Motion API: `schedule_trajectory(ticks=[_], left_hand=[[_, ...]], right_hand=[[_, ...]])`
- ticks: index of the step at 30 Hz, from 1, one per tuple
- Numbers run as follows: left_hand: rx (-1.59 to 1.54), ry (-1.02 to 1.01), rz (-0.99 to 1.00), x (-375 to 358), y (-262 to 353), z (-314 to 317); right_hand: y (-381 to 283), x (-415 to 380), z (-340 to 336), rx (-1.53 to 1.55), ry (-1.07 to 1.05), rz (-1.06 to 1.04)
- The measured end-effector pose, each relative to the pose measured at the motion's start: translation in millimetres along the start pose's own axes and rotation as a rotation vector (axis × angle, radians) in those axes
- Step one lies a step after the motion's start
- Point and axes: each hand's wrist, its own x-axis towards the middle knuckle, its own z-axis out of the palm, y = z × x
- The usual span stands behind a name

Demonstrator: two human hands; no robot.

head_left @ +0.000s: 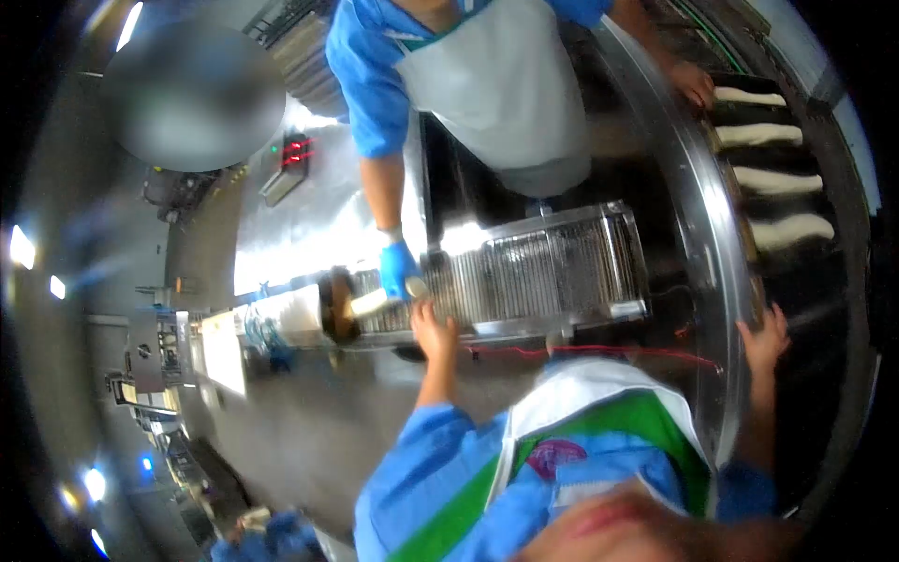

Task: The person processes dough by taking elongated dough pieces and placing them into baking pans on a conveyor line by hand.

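My left hand (434, 333) is at the near edge of a metal roller conveyor (524, 272), fingers raised and apart, nothing in it. Right by its fingertips, a co-worker's blue-gloved hand (399, 270) grips a pale dough stick (370, 303). Over at the right, my right hand (766, 339) rests with thumb and fingers spread at the edge of a dark belt (805, 290). Beyond that hand, several pale dough strips, the closest one (791, 231) among them, lie across the belt in a row.
Across the conveyor stands a co-worker in a white apron (496, 84), whose bare hand (691, 82) is by the far dough strips. A curved metal rail (707, 206) runs along the belt. A red cord (599, 350) stretches below the conveyor. A lit display (296, 150) sits on a steel surface.
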Motion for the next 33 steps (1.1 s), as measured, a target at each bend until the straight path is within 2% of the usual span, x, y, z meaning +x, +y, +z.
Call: schedule_trajectory(ticks=[2, 5, 7, 10, 13, 15, 18, 20, 21, 27, 28, 31, 33], left_hand=[[0.02, -0.006, -0.015, 4.0, -5.3, 11.6], [0.05, -0.04, -0.129, -3.4, 42.0, 34.8], [0.057, -0.029, -0.121, -10.5, 62.9, 41.9], [0.026, -0.001, -0.066, -17.8, 59.8, 26.2], [0.105, -0.061, -0.099, -17.2, 52.4, 20.7], [0.097, -0.056, -0.126, -22.2, 81.6, 24.8], [0.066, -0.085, -0.118, -42.0, 127.2, 46.2], [0.084, -0.02, -0.122, -54.4, 139.0, 54.5], [0.118, -0.058, -0.136, -56.1, 148.2, 57.6], [0.169, -0.138, -0.161, -56.2, 192.8, 86.2], [0.192, -0.146, -0.157, -57.4, 197.3, 92.7], [0.193, -0.125, -0.075, -54.6, 169.6, 119.9], [0.183, -0.171, -0.107, -54.9, 198.8, 101.8]], right_hand=[[-10.2, 21.6, 21.3, 0.064, -0.008, 0.004], [13.1, 64.8, 40.0, -0.01, 0.001, 0.036], [24.9, 81.8, 34.0, -0.048, -0.043, 0.062], [25.8, 80.4, 12.8, -0.014, -0.016, 0.07], [19.6, 81.5, 2.6, -0.052, -0.06, 0.137], [26.9, 94.5, 5.3, -0.078, -0.042, 0.149], [74.4, 123.2, 24.4, -0.016, 0.035, 0.11], [89.0, 137.5, 20.9, -0.021, -0.036, 0.115], [99.2, 141.7, 19.0, -0.02, -0.036, 0.131], [127.0, 153.8, 44.9, -0.016, -0.03, 0.141], [130.3, 151.8, 50.6, 0.029, 0.021, 0.117], [144.6, 127.6, 51.7, 0.071, 0.088, 0.102], [159.3, 110.6, 39.4, 0.06, 0.106, 0.103]])
